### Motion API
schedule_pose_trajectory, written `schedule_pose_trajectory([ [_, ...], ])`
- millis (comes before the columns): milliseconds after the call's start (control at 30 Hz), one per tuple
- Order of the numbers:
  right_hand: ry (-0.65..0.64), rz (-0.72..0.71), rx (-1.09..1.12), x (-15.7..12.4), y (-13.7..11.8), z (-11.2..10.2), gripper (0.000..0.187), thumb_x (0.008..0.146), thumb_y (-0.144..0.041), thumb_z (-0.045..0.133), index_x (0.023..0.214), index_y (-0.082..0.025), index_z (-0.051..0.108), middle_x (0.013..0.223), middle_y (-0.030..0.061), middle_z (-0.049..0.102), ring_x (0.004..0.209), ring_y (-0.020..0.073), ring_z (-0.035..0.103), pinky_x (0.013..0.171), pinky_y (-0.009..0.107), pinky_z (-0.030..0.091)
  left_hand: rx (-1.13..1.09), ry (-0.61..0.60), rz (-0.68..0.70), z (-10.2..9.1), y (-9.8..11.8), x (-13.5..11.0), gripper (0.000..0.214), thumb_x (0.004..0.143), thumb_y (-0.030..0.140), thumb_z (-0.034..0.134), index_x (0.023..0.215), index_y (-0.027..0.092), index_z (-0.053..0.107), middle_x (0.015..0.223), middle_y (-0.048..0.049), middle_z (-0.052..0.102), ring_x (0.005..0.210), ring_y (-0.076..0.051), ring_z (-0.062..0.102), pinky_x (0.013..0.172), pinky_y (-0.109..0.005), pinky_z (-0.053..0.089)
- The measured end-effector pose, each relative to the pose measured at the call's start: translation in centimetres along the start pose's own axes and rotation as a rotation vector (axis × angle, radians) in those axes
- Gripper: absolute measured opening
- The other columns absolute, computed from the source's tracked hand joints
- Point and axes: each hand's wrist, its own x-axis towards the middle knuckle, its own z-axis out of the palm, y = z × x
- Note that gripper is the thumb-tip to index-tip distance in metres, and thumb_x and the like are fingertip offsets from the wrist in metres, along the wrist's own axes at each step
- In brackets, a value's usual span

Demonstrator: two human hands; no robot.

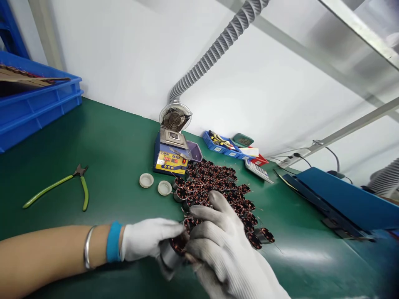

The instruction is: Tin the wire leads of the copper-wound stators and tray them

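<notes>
Low in the middle, my left hand (pixel 148 238), in a white glove with a blue band at the wrist, is closed round a motor stator (pixel 171 254). This is a grey metal cylinder with copper windings inside, held tilted. My right hand (pixel 229 249), in a grey-stained white glove, has its curled fingers closed at the windings' end of the same stator. Its fingertips are partly hidden and blurred, so any wire between them does not show. Just beyond both hands, several similar stators (pixel 218 180) stand packed together, windings up, with thin wire ends sticking out.
A solder pot (pixel 170 153) with a lit display stands behind, under a grey duct hose (pixel 215 50). Two small white dishes (pixel 164 188) sit before it. Green-handled cutters (pixel 82 189) lie left, near a blue crate (pixel 40 108). Small tool bins (pixel 222 145) line the wall.
</notes>
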Motion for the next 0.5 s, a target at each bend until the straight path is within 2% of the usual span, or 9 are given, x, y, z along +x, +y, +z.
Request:
schedule_pose_trajectory([
  [67, 0.03, -0.028, -0.091, 0.3, 0.0, -0.6, 0.023, 0.078, -0.013, 0.054, 0.094, -0.029, 0.058, 0.087, -0.0021, 0.069, 0.112, 0.0207, 0.061, 0.124, 0.045, 0.007, -0.268, 0.027, 0.002, -0.7, 0.7, 0.3, 0.051, 0.074, 0.065, 0.063, 0.057, 0.019, 0.047, 0.068, -0.0009, 0.061, 0.066, -0.016, 0.06, 0.069, -0.032, 0.053],
  [133, 0.05, -0.038, -0.148, 0.8, -0.1, -0.8, 0.021, 0.078, -0.012, 0.053, 0.091, -0.027, 0.057, 0.083, -0.002, 0.069, 0.11, 0.0209, 0.062, 0.124, 0.046, 0.007, -0.456, 0.03, -0.055, -1.5, 0.9, 0.9, 0.053, 0.078, 0.063, 0.06, 0.054, 0.02, 0.042, 0.067, 0.0, 0.06, 0.067, -0.014, 0.06, 0.075, -0.03, 0.052],
  [200, 0.062, -0.034, -0.147, 1.0, 0.1, -0.6, 0.019, 0.077, -0.01, 0.052, 0.088, -0.025, 0.056, 0.081, -0.0005, 0.068, 0.111, 0.0224, 0.061, 0.121, 0.053, 0.016, -0.451, -0.118, -0.237, -1.9, 0.3, 1.3, 0.051, 0.075, 0.067, 0.061, 0.061, 0.019, 0.051, 0.071, -0.0029, 0.064, 0.07, -0.018, 0.063, 0.071, -0.033, 0.053],
  [267, 0.092, -0.007, -0.082, 0.8, 0.6, 0.1, 0.017, 0.078, -0.007, 0.053, 0.085, -0.023, 0.056, 0.082, 0.001, 0.067, 0.111, 0.0232, 0.061, 0.117, 0.057, 0.024, -0.354, -0.356, -0.469, -1.7, -0.4, 1.2, 0.062, 0.065, 0.076, 0.063, 0.074, 0.016, 0.059, 0.078, -0.0088, 0.068, 0.064, -0.024, 0.065, 0.058, -0.037, 0.053],
  [300, 0.11, 0.02, -0.031, 0.5, 1.0, 0.6, 0.016, 0.078, -0.007, 0.054, 0.083, -0.022, 0.056, 0.082, 0.0014, 0.067, 0.111, 0.0232, 0.06, 0.117, 0.058, 0.025, -0.292, -0.415, -0.52, -1.4, -0.7, 1.0, 0.068, 0.061, 0.08, 0.063, 0.078, 0.014, 0.06, 0.077, -0.0103, 0.068, 0.056, -0.024, 0.063, 0.051, -0.036, 0.051],
  [333, 0.127, 0.063, 0.039, 0.1, 1.4, 1.2, 0.015, 0.08, -0.007, 0.055, 0.081, -0.021, 0.057, 0.08, 0.0014, 0.066, 0.111, 0.0229, 0.06, 0.116, 0.058, 0.026, -0.234, -0.415, -0.516, -1.0, -0.9, 0.8, 0.071, 0.059, 0.082, 0.061, 0.077, 0.014, 0.06, 0.072, -0.01, 0.068, 0.047, -0.021, 0.059, 0.044, -0.032, 0.046],
  [400, 0.193, 0.205, 0.259, -1.0, 2.5, 2.3, 0.014, 0.083, -0.01, 0.055, 0.075, -0.021, 0.056, 0.075, 0.0004, 0.062, 0.106, 0.0215, 0.062, 0.114, 0.055, 0.031, -0.137, -0.286, -0.434, -0.3, -0.8, 0.2, 0.069, 0.063, 0.083, 0.057, 0.073, 0.015, 0.058, 0.057, -0.0046, 0.062, 0.033, -0.011, 0.044, 0.035, -0.023, 0.032],
  [433, 0.263, 0.306, 0.401, -1.6, 3.1, 2.8, 0.015, 0.085, -0.014, 0.055, 0.072, -0.022, 0.056, 0.073, 0.0002, 0.061, 0.102, 0.021, 0.063, 0.111, 0.052, 0.036, -0.108, -0.188, -0.385, -0.1, -0.7, 0.0, 0.066, 0.066, 0.082, 0.054, 0.071, 0.016, 0.057, 0.052, -0.0023, 0.059, 0.03, -0.007, 0.036, 0.033, -0.021, 0.024],
  [500, 0.492, 0.531, 0.676, -2.7, 4.2, 3.7, 0.016, 0.087, -0.023, 0.055, 0.071, -0.022, 0.057, 0.075, 0.0011, 0.062, 0.1, 0.0216, 0.065, 0.101, 0.046, 0.046, -0.068, -0.038, -0.332, 0.2, -0.5, -0.3, 0.064, 0.07, 0.082, 0.05, 0.062, 0.018, 0.053, 0.045, -0.0007, 0.054, 0.028, -0.005, 0.027, 0.033, -0.022, 0.016],
])
